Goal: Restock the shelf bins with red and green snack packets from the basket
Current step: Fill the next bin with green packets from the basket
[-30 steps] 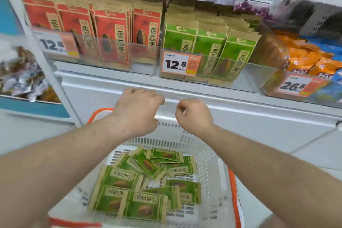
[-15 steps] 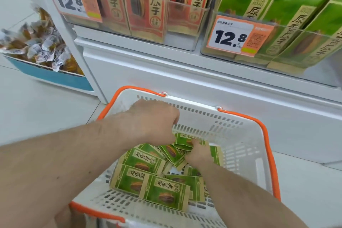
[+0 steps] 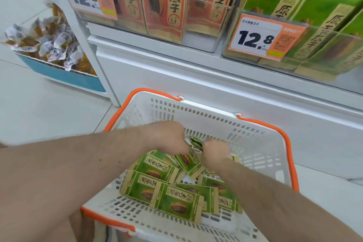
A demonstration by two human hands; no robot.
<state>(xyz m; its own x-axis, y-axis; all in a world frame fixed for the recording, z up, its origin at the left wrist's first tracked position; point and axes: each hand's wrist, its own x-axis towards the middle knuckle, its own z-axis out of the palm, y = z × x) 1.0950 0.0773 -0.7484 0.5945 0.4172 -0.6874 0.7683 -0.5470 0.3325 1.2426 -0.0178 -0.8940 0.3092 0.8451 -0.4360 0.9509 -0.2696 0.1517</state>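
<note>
Both hands, the left hand (image 3: 169, 137) and right hand (image 3: 215, 151), are pinching green sunflower-seed packets (image 3: 189, 160) near the white basket's (image 3: 196, 112) far wall; light, crinkly, slippery pouches, probably best gripped along their flat edges.

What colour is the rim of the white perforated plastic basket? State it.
Orange: the white perforated plastic basket has an orange rim, clearest in the head view.
</note>
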